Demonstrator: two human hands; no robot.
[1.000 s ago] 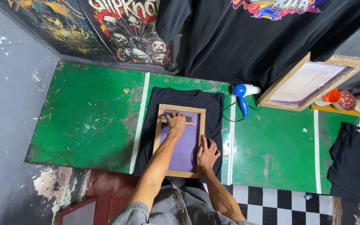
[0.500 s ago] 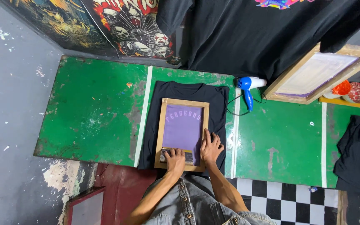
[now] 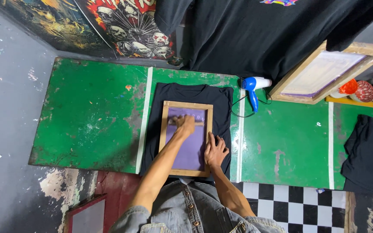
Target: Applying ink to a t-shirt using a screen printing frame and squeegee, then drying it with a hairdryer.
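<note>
One view only, from a camera worn on the person's head, looking almost straight down from well above. The green surface (image 3: 87,121) fills the middle of the frame from left to right, seen whole but for its right end. The person's own arms and denim shirt (image 3: 191,211) enter from the bottom centre. Along the top edge hang dark printed shirts (image 3: 255,39); checkered floor (image 3: 294,200) shows at lower right.

Table (image 3: 87,112) green, worn, white stripes. Shirt (image 3: 223,103) black. Frame (image 3: 165,129) pale wood, mesh (image 3: 191,149) purple. Dryer (image 3: 253,88) blue, white nozzle, black cord. Second frame (image 3: 324,71) pale wood, whitish-lilac mesh. Floor (image 3: 294,203) black-white check. Wall (image 3: 9,86) grey, white flecks. Poster (image 3: 130,30) red, skulls. Jacket (image 3: 186,211) grey denim.
</note>
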